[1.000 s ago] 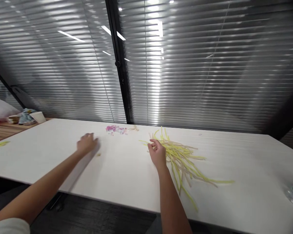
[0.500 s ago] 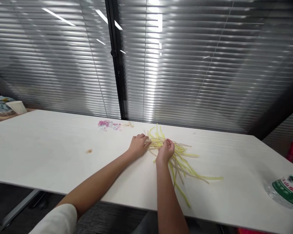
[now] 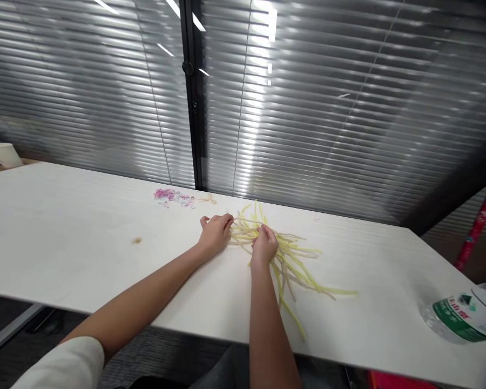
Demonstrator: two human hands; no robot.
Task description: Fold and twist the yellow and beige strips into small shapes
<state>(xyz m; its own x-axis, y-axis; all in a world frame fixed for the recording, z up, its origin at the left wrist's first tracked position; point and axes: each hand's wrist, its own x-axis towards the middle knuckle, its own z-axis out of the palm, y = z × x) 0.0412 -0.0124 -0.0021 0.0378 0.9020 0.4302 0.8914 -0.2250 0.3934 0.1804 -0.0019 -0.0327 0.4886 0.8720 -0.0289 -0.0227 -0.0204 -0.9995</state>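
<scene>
Pinching one beige strand (image 3: 248, 220) with my left hand (image 3: 215, 233) and right hand (image 3: 265, 247) over the loose pile (image 3: 297, 265) on the white table (image 3: 85, 227), I've apparently singled out just this one, the rest lying crossed.

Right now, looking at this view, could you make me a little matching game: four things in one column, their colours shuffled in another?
1. Strips
2. Small loops
3. Cup
4. Jug

A. White all over
B. Clear, with green on its label
C. Yellow and tan
D. Mostly pink and purple

Pairs: 1-C, 2-D, 3-A, 4-B
</scene>
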